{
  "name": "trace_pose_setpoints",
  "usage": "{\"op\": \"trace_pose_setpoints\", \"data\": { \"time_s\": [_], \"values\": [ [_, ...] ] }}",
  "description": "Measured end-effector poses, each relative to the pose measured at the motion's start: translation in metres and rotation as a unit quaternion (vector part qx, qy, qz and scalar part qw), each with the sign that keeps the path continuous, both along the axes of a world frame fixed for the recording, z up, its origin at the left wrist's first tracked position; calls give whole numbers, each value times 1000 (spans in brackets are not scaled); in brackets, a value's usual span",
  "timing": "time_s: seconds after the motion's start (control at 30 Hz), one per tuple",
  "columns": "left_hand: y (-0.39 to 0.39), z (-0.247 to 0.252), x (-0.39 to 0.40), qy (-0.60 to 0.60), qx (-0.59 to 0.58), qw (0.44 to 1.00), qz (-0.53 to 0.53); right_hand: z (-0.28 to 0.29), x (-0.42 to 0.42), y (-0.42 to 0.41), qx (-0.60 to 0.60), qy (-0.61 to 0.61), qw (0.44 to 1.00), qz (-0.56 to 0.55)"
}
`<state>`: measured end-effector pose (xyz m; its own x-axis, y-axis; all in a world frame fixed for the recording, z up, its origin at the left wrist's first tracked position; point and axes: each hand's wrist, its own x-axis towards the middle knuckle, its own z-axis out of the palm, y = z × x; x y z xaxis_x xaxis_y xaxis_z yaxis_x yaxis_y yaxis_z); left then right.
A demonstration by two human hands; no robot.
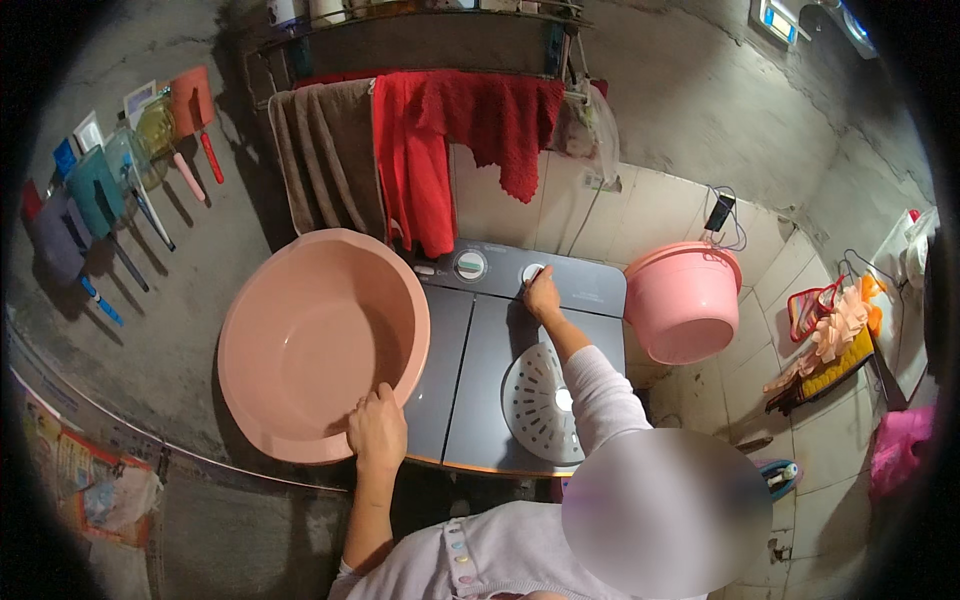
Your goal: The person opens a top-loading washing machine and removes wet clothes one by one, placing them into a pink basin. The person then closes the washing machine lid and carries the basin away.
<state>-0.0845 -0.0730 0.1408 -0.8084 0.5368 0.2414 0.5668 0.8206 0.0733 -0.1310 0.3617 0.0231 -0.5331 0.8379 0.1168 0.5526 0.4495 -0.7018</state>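
A large pink plastic basin [319,337] is tipped up at the left part of a grey twin-tub washing machine [487,352]. My left hand [377,427] grips its near rim, thumb side over the edge. Its visible inside holds nothing. On the control panel [585,281], my right hand [543,294] has its fingers on the right white dial [533,273] and partly hides it. The left dial [470,265] is untouched. Under my right forearm lies a pale round slotted disc [546,405] on the machine's lid, its right part hidden by my sleeve.
Brown [330,157] and red towels [412,157] hang behind the machine below a shelf [420,11]. To its right hangs a pink bucket [686,300]. Toothbrushes and cups [94,191] are on the left wall, brushes [832,367] on the right. A blurred patch covers the lower right.
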Motion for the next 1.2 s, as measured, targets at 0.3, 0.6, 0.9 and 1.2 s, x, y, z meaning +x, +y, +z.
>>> {"op": "trace_pose_setpoints", "data": {
  "time_s": [0.3, 0.6, 0.9, 1.2],
  "values": [
    [4, 3, 1, 4, 7, 1000, -4, -11, 28, 29, 70, -33, 990, 115],
    [1, 2, 4, -5, 4, 999, 35, -52, 270, -43, 152, -19, 988, 7],
    [2, 4, 5, -11, 7, 999, 39, -51, 399, -139, -4, 40, 991, -126],
    [-33, 12, -5, -33, 7, 999, 17, -62, 374, -143, -297, 250, 915, -106]
  ]
}}
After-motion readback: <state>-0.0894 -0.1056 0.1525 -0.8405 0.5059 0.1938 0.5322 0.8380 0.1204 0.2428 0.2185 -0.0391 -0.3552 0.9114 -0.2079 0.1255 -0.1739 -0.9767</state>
